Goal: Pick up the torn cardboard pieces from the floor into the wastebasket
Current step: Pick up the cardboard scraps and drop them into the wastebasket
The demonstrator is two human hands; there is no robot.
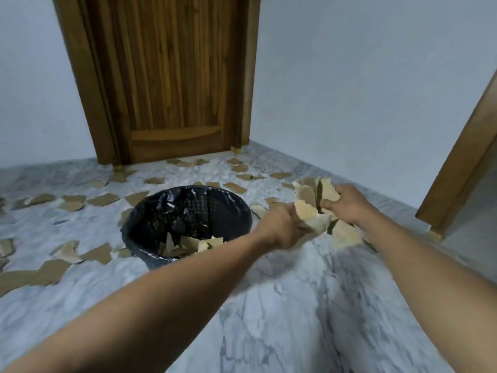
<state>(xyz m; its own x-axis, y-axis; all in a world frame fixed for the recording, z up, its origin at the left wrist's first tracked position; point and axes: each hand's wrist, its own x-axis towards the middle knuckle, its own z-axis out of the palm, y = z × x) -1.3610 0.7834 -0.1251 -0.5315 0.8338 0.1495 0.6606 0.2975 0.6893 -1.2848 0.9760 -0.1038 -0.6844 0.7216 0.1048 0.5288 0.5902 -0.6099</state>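
A bundle of torn cardboard pieces (314, 208) is held above the floor, clamped between both hands: the left hand (282, 227) closed around its lower near side, the right hand (347, 205) pressing its far right side with fingers curled onto the sheets. One larger piece (345, 234) hangs just below the grip; whether it is held or lying on the floor cannot be told. The wastebasket (236, 208), lined with a black bag and already holding several pieces, stands just left of the grip. Loose pieces (102, 199) lie scattered on the marble floor (269, 305) beyond and left of the basket, up to the wooden door (172, 76).

Assessment: step in hand is carrying a gathered load to the basket. Next move calls for shifting the bundle left over the rim, then parting both hands together. Much collection remains.
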